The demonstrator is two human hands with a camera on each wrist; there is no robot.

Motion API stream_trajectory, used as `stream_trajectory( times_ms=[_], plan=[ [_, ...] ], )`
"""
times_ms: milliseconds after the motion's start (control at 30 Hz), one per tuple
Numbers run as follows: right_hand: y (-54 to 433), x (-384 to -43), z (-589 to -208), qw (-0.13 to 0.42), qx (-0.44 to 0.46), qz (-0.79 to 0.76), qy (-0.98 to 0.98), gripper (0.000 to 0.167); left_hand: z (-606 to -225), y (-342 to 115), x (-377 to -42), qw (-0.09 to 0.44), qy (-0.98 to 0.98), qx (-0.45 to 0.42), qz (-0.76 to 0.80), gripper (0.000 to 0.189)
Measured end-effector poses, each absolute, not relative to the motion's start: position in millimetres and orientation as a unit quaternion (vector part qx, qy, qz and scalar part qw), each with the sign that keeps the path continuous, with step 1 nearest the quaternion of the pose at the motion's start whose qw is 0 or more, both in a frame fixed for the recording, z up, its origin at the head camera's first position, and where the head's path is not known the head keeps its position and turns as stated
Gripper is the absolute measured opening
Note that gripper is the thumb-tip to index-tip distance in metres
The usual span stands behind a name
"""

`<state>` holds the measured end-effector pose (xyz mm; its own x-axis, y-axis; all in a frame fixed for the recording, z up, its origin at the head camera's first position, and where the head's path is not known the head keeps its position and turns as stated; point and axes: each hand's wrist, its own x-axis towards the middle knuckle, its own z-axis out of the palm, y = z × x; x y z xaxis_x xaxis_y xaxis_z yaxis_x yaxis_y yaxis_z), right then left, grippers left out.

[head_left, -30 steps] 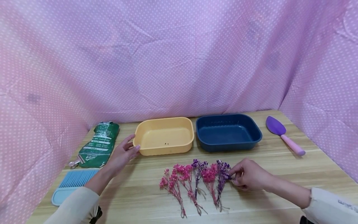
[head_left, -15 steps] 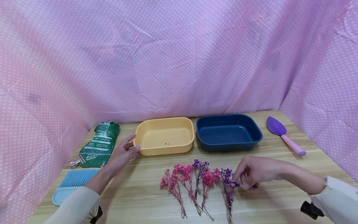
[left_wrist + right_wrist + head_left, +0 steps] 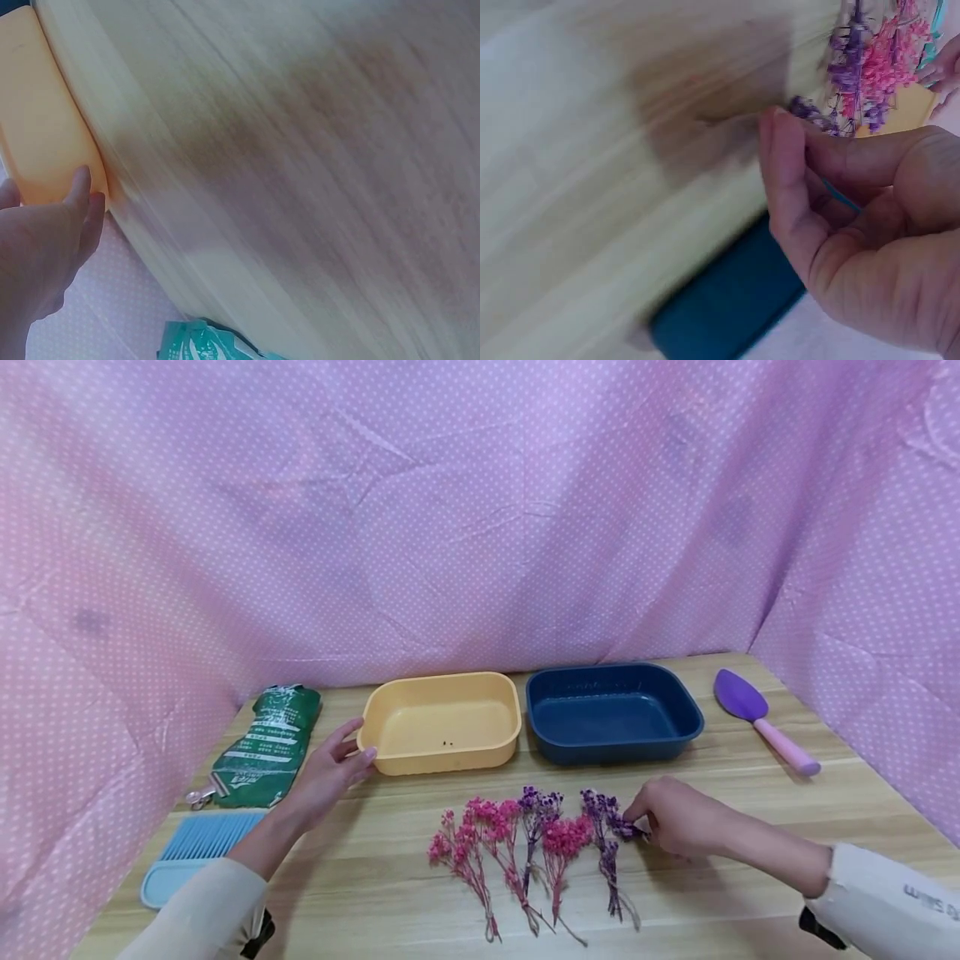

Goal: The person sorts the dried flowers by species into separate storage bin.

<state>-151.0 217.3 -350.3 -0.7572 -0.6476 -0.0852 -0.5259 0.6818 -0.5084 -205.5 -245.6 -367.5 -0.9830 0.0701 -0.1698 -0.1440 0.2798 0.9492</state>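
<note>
My right hand (image 3: 678,818) pinches a sprig of the rightmost purple dried flower bunch (image 3: 600,810) between thumb and index finger. In the right wrist view, the pinched purple blossoms (image 3: 810,112) show beside the fingertips. Left of it on the table lie a pink dried flower bunch (image 3: 564,839), another purple bunch (image 3: 536,810) and more pink bunches (image 3: 459,852), stems toward me. My left hand (image 3: 330,777) rests with extended fingers against the left end of the yellow tray (image 3: 442,762), thumb at its front corner; the left wrist view shows these fingers (image 3: 81,184) against its wall.
Beside the yellow tray, which has a few dark specks inside, stands a navy blue tray (image 3: 615,752). A purple spatula (image 3: 765,722) with a pink handle lies at right. On the left are a green bag (image 3: 266,752) with a clip (image 3: 206,793) and a light blue brush (image 3: 191,856).
The right hand has drawn the rightmost purple bunch to the right, away from the pink bunch beside it. That pink bunch has shifted slightly. The left hand and both trays stay in place.
</note>
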Motion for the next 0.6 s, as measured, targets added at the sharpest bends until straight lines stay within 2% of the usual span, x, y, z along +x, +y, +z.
stream_trajectory(
  times_ms=[33,100,267,367,467,600],
  plan=[
    [215,-152,-348,0.110,-0.333,-0.211,0.913,0.046,-367,-246,-205,0.090,0.794,-0.024,0.600,0.073],
    [213,-154,-339,0.129,-0.321,-0.226,0.911,0.047,-367,-245,-205,0.091,0.795,-0.025,0.600,0.073],
    [213,-162,-311,0.281,-0.253,-0.428,0.821,0.043,-368,-246,-206,0.090,0.794,-0.027,0.601,0.073],
    [218,-166,-305,0.338,-0.257,-0.513,0.746,0.044,-369,-246,-206,0.088,0.792,-0.025,0.603,0.072],
    [220,-167,-306,0.364,-0.266,-0.556,0.699,0.047,-370,-246,-206,0.085,0.791,-0.021,0.606,0.071],
    [220,-166,-309,0.370,-0.259,-0.594,0.666,0.051,-370,-247,-205,0.085,0.787,-0.017,0.611,0.072]
  ],
)
